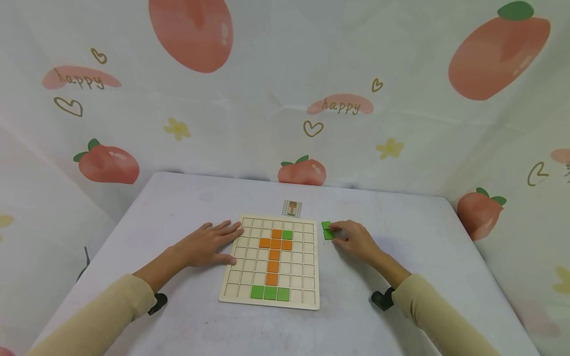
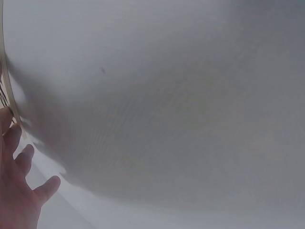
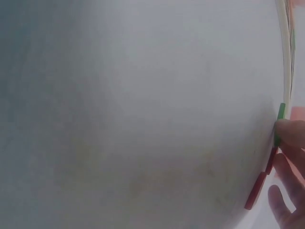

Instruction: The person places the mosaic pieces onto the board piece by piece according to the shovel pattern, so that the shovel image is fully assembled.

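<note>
A pale grid board [image 1: 249, 264] lies on the table. Orange tiles [image 1: 274, 254] form a cross on it, with one green tile [image 1: 287, 235] at upper right and three green tiles [image 1: 269, 292] along the bottom row. My left hand [image 1: 209, 244] is spread, its fingertips and thumb resting on the board's left edge. Right of the board lie two loose green tiles [image 1: 327, 235]. The bent fingers of my right hand [image 1: 354, 240] pinch at the nearer one, partly covering it. In the right wrist view, the fingers touch a green tile [image 3: 281, 112], with two red pieces [image 3: 256, 191] below.
A small card [image 1: 292, 208] printed with a gridded picture lies behind the board. White cloth covers the table [image 1: 200, 198], and a fruit-patterned curtain [image 1: 249, 123] stands behind it. Black wrist straps [image 1: 381, 299] sit at both cuffs. A dark cord [image 1: 84, 264] shows at the left table edge.
</note>
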`<action>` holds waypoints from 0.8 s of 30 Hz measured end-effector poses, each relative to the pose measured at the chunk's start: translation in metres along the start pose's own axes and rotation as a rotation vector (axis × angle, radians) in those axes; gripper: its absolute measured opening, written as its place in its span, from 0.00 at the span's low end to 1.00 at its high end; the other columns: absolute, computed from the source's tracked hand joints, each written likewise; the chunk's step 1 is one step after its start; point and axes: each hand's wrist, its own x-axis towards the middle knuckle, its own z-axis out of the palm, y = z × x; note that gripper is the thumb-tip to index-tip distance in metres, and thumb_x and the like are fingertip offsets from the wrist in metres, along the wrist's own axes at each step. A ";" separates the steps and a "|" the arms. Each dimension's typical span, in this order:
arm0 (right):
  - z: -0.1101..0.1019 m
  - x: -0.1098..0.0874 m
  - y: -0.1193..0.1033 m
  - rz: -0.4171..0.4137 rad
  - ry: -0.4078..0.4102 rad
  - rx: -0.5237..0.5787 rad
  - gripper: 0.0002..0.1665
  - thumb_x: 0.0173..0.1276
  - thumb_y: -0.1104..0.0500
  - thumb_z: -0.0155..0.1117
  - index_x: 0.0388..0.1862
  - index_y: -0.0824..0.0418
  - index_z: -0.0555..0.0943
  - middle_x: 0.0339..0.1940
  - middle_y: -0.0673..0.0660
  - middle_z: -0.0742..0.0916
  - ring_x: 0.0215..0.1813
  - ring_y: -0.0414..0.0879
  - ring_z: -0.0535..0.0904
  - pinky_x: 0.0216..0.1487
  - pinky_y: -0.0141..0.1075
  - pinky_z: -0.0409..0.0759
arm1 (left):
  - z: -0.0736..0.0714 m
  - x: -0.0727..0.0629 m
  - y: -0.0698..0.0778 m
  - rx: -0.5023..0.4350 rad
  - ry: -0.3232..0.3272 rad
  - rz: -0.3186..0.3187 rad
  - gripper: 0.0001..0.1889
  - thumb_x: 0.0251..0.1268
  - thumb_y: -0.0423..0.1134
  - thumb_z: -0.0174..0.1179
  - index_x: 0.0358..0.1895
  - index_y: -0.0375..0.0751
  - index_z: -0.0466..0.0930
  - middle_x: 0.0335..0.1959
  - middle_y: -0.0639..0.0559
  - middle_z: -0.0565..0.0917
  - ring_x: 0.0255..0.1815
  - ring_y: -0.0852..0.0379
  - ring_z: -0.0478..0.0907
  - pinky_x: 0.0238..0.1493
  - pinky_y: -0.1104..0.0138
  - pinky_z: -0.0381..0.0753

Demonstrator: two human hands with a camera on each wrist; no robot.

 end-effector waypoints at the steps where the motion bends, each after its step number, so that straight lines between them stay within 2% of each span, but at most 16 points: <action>1: 0.000 0.000 0.000 -0.001 -0.001 0.000 0.24 0.59 0.67 0.75 0.55 0.66 0.83 0.49 0.57 0.88 0.53 0.53 0.82 0.53 0.50 0.80 | 0.000 0.000 0.000 -0.002 0.000 -0.001 0.46 0.65 0.72 0.49 0.79 0.46 0.57 0.79 0.47 0.58 0.77 0.40 0.56 0.67 0.36 0.60; 5: 0.001 0.002 -0.001 -0.014 0.000 0.017 0.23 0.58 0.69 0.74 0.54 0.67 0.83 0.48 0.58 0.88 0.52 0.52 0.82 0.54 0.51 0.79 | 0.000 -0.001 0.000 0.000 0.000 -0.002 0.46 0.65 0.72 0.49 0.79 0.46 0.57 0.79 0.48 0.58 0.78 0.41 0.56 0.67 0.36 0.60; 12: 0.002 0.005 -0.002 -0.030 -0.014 0.094 0.23 0.56 0.70 0.75 0.53 0.69 0.83 0.42 0.56 0.88 0.42 0.47 0.81 0.45 0.44 0.80 | 0.000 -0.001 0.001 0.007 -0.001 -0.004 0.46 0.65 0.72 0.49 0.79 0.46 0.57 0.79 0.48 0.58 0.77 0.40 0.56 0.67 0.36 0.61; 19: 0.002 0.006 -0.003 0.021 -0.052 0.171 0.24 0.56 0.71 0.74 0.53 0.67 0.82 0.41 0.54 0.87 0.43 0.47 0.81 0.47 0.44 0.81 | 0.000 -0.001 0.001 0.005 0.005 0.003 0.46 0.66 0.71 0.49 0.79 0.46 0.58 0.79 0.47 0.58 0.77 0.40 0.56 0.66 0.36 0.61; 24: 0.001 0.007 -0.006 0.030 -0.055 0.176 0.23 0.56 0.70 0.73 0.53 0.67 0.82 0.41 0.54 0.87 0.43 0.47 0.81 0.47 0.43 0.81 | 0.000 -0.001 0.001 0.000 0.005 0.004 0.45 0.66 0.71 0.50 0.79 0.46 0.57 0.79 0.47 0.58 0.78 0.40 0.56 0.67 0.36 0.61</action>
